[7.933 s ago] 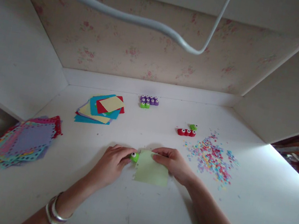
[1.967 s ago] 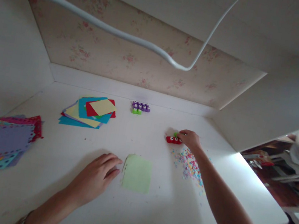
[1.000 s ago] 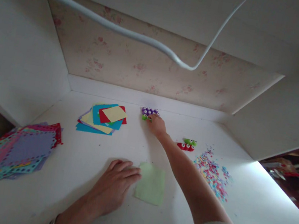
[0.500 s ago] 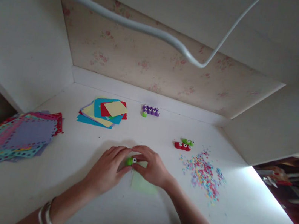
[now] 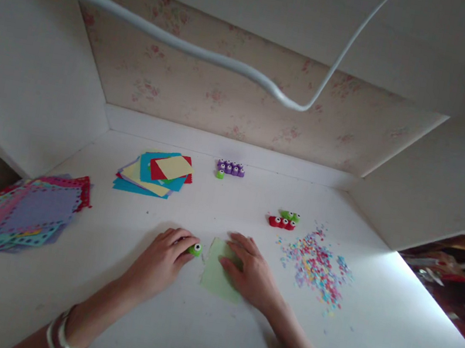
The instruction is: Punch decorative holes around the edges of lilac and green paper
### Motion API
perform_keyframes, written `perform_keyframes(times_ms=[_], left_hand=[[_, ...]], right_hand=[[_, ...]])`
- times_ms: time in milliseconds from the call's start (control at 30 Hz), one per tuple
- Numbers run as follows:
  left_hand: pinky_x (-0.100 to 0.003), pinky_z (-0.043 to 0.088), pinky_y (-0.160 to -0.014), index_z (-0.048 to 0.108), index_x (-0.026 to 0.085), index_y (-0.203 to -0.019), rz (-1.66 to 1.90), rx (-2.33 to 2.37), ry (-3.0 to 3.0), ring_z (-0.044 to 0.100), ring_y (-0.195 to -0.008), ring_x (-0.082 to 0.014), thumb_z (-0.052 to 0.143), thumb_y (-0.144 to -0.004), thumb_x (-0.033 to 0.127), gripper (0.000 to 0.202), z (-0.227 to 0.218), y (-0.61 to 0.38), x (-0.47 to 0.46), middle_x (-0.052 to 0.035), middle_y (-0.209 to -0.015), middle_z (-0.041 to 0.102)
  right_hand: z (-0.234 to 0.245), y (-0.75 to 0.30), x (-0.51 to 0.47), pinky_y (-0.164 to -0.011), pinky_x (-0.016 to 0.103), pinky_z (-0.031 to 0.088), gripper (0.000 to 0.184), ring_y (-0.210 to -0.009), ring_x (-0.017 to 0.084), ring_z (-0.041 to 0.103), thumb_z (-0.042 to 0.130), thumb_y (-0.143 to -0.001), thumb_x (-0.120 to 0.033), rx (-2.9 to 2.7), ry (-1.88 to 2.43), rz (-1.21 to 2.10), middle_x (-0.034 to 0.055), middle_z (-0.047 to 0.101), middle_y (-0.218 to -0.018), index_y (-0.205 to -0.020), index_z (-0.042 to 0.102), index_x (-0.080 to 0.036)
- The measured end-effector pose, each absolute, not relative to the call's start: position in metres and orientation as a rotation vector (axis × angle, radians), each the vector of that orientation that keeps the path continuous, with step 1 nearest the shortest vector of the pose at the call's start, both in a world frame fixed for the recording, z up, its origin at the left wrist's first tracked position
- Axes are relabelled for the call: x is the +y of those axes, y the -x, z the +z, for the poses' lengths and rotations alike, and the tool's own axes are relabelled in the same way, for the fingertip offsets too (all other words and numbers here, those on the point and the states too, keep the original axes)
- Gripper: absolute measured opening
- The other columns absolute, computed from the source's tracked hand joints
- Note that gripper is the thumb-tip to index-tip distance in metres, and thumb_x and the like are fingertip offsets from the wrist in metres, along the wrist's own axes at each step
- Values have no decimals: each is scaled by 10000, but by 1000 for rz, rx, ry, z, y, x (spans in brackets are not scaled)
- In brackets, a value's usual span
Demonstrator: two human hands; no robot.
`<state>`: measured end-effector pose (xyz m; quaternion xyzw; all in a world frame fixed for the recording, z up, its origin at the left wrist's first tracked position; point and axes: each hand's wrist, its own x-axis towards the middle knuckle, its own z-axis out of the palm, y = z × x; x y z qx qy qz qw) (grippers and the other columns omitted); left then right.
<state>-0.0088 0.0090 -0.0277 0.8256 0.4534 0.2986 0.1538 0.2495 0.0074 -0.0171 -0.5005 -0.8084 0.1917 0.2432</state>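
Note:
My left hand (image 5: pixel 160 260) grips a small green paper punch (image 5: pixel 195 248) with its fingertips, just left of a pale green paper square (image 5: pixel 215 275) on the white desk (image 5: pixel 196 334). My right hand (image 5: pixel 254 272) lies flat on that paper with fingers stretched out, pinning it down. The punch sits a short gap from the paper's left edge.
A stack of coloured paper squares (image 5: pixel 155 173) lies at the back left. Punched sheets (image 5: pixel 25 213) lie at the far left. Purple punches with one green (image 5: pixel 228 168) stand at the back; red and green punches (image 5: pixel 282 219) stand beside a scatter of confetti (image 5: pixel 316 262).
My right hand put a green punch with the red ones, fetched another from the purple group and passed it to my left hand. It now lies flat on the paper.

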Motion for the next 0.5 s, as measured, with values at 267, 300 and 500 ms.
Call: perform_keyframes(times_ms=[267, 300, 500], left_hand=[[-389, 541, -915, 650, 253, -1166, 913, 1306, -2271, 660, -1025, -210, 580, -931, 283, 247, -29, 12, 12, -45, -1102, 719], [-386, 543, -910, 652, 254, -1164, 910, 1307, -2268, 664, -1019, -209, 583, -929, 286, 247, -29, 12, 12, -41, -1098, 723], [-387, 535, -907, 659, 264, -1157, 874, 1274, -2275, 674, -1006, -209, 585, -930, 273, 238, -27, 12, 11, -30, -1092, 734]], right_hand=[[-10, -249, 9, -590, 280, 539, 256, -685, 169, 665, 605, -896, -447, -1693, 1363, 1190, 31, 729, -822, -955, 713, -222], [-10, -249, 9, -565, 267, 528, 281, -661, 161, 660, 614, -887, -467, -1622, 1354, 1290, 25, 730, -811, -969, 719, -220], [-6, -244, 8, -604, 286, 545, 318, -667, 160, 678, 656, -852, -477, -1452, 1278, 1613, 20, 756, -851, -1042, 752, -241]])
